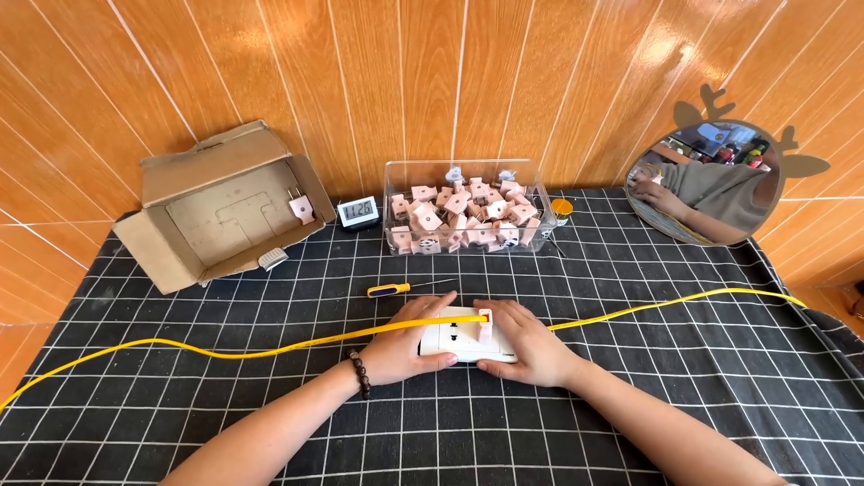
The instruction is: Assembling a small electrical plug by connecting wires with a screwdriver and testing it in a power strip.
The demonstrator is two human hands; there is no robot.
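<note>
Left hand: the left hand lies on the counter and holds the left end of a white socket box. The fingers are curled around it and the thumb is under its front edge.
Right hand: the right hand holds the right end of the same box. Its fingers are bent over the top, next to a small pink plug that sticks up from the box.
Socket box: it sits flat on the counter, between the 2 hands, near the middle.
Yellow cord: a long yellow cord runs from the left edge to the right edge. It goes over the left hand and across the top of the box.
Screwdriver: a screwdriver with a yellow and dark handle lies just behind the hands, not touching them.
Clear box: a clear plastic box at the back is full of pink plugs.
Cardboard box: an open cardboard box stands at the back left, with 1 pink plug inside.
Clock: a small clock stands between the cardboard box and the clear box.
Mirror: a round mirror with antlers leans on the wall at the right.
Counter: the counter has a black cloth with white squares.
Wrist: a dark bead bracelet is on the left wrist.
</note>
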